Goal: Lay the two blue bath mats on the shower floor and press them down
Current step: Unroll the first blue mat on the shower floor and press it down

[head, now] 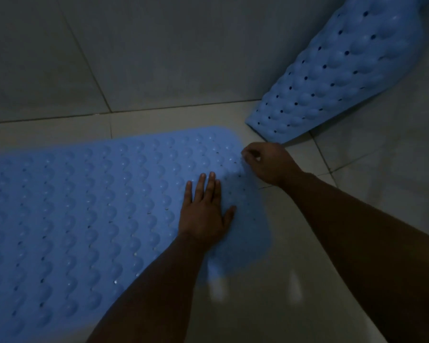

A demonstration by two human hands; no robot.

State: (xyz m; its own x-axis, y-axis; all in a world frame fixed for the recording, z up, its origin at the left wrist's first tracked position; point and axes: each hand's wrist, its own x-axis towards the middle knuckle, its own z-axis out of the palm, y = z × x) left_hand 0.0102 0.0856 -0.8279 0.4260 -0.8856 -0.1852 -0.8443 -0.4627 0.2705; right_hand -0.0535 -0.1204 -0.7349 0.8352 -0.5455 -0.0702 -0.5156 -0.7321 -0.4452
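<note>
The left hand (206, 214) lies flat with straight fingers on the first blue bath mat (84, 206), pinning it to the shower floor (295, 280), while the right hand (268, 162) pinches its edge, probably squaring it; the second mat (332, 78) leans curled at two o'clock.

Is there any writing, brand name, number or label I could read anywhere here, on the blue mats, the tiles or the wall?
None: no readable text shows anywhere in the dim head view.
Flat blue mat: only bumps and small holes, no logo or lettering.
Curled second mat by the wall: the same pattern, no print visible.
Floor tiles and wall: plain, unmarked.
Left hand and right hand: no writing on them.
</note>
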